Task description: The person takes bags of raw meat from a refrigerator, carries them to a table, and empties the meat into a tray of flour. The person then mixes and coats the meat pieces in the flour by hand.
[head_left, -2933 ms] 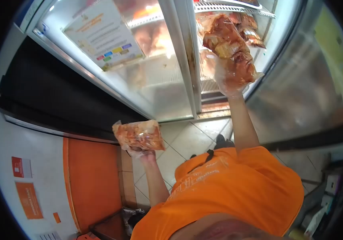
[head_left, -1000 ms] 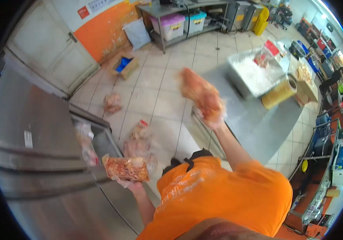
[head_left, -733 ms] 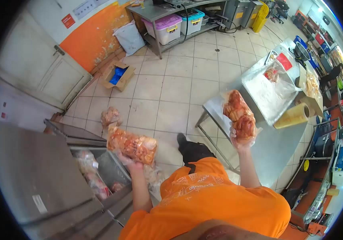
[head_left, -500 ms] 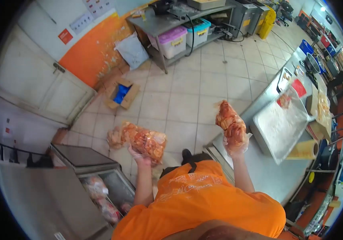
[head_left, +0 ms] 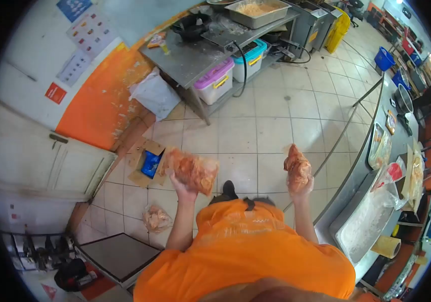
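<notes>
Clearly, the left hand's point(head_left: 185, 188) fingers are clamped on a bag of meat point(head_left: 193, 171) — the right hand's point(head_left: 302, 187) curl round another bag point(head_left: 298, 168), both held above the tiled floor point(head_left: 235, 136), left of the metal table point(head_left: 343, 201).

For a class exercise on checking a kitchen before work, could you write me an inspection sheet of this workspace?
Surface: steel table on the right holds a large tray with white residue and a yellowish roll.
Job's things: two clear bags of reddish meat, left bag and right bag, both held above the floor.
Clutter: open cardboard box with blue contents and a bag of pale pieces on the floor.
Hands: left hand and right hand hold one bag each.
Cables: black cable hangs from the rear bench.
Surroundings: door on the left; spills on the floor, cannot tell.
</notes>
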Demonstrator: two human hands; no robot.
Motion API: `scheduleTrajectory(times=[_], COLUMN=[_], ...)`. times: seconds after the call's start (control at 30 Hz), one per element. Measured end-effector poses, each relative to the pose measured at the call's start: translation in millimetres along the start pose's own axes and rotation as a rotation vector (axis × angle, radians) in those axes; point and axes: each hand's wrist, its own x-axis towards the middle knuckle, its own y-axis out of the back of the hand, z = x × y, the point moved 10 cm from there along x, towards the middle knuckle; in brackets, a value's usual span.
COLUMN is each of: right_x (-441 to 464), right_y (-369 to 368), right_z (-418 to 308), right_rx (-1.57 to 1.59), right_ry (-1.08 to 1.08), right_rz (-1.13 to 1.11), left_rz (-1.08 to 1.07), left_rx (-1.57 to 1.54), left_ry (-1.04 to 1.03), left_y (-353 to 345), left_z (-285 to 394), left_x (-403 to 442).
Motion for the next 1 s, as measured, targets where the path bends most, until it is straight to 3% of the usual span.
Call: scheduleTrajectory(times=[0.07,0.13,0.17,0.23,0.37,0.4,0.5,0.53,0.57,0.63,0.67,0.77,0.87,0.93,1.0], right_x=[39.2,38.1,43.2,74.5,156.7,183.3,271.7,292.6,330.5,383.6,405.6,486.8,572.7,609.7,642.5], right_y=[-22.5,-43.7,-40.8,-53.3,-70.8,-69.9,-58.5,-24.8,-31.7,-32.0,-3.8,17.9,-0.7,-29.8,-60.2], right_z=[-23.5,-31.7,-49.3,-67.2,-85.7,-91.9,-104.3,-93.0,-100.3,-112.3,-96.3,-85.9,-81.0,-75.7,-76.6], right_rx=[-0.158,0.017,0.019,-0.256,-0.007,-0.167,-0.209,0.096,0.099,-0.278,-0.001,0.077,0.147,0.200,0.226], right_ry=[0.150,0.156,0.155,0.256,0.294,0.311,0.285,0.200,0.203,0.180,0.079,-0.063,-0.104,-0.189,-0.206], right_rz=[-0.001,0.314,0.338,0.325,0.370,0.226,0.107,0.221,0.199,0.350,0.186,0.242,0.123,-0.005,0.005], left_rz=[-0.056,-0.088,-0.133,-0.039,-0.080,-0.123,-0.134,-0.135,-0.151,-0.019,-0.085,-0.065,-0.021,0.030,0.138], left_rx=[-0.020,0.048,0.135,0.107,0.099,0.125,0.160,0.162,0.158,0.215,0.256,0.259,0.251,0.261,0.185], left_ry=[0.098,0.180,0.233,0.263,0.274,0.294,0.333,0.356,0.340,0.349,0.321,0.317,0.297,0.299,0.224], left_y=[-42.9,-61.3,-83.9,-108.3,-189.0,-214.1,-270.8,-289.0,-312.7,-327.1,-326.3,-346.0,-382.9,-388.1,-370.3], left_z=[-12.5,-32.5,-51.2,-72.2,-129.8,-143.0,-169.9,-180.7,-188.2,-201.0,-209.9,-229.2,-234.1,-239.0,-238.0], left_x=[62.8,122.4,145.1,197.7,294.0,319.0,384.2,405.6,432.5,474.7,513.3,590.8,647.5,681.1,725.0])
